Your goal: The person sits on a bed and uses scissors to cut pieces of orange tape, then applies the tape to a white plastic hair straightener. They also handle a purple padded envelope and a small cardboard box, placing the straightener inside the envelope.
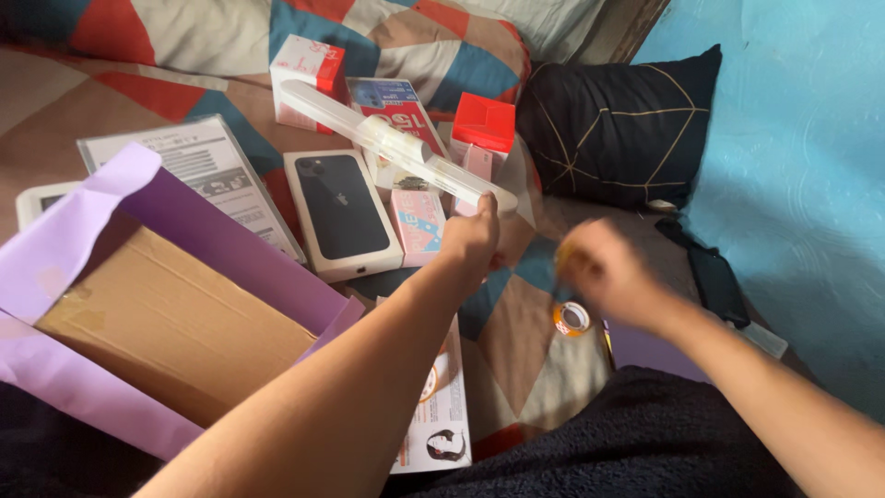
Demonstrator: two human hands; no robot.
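Note:
My left hand point(472, 238) grips one end of a long clear plastic tube point(387, 138) that slants up and to the left over the boxes. My right hand point(604, 269) is blurred, closed, just right of the left hand, with something yellowish at its fingers that I cannot make out. A small roll of clear tape point(572, 318) lies on the bedspread below my right hand. A brown cardboard box point(175, 323) sits on lilac wrapping paper point(83, 231) at the left.
A white phone box point(341, 214), a pink box point(419, 221), red-and-white boxes point(306, 69) and a red-lidded box point(484, 124) lie on the patterned bedspread point(516, 350). A black cushion point(618, 129) leans by a blue wall point(802, 138). A printed leaflet point(442, 415) lies under my left forearm.

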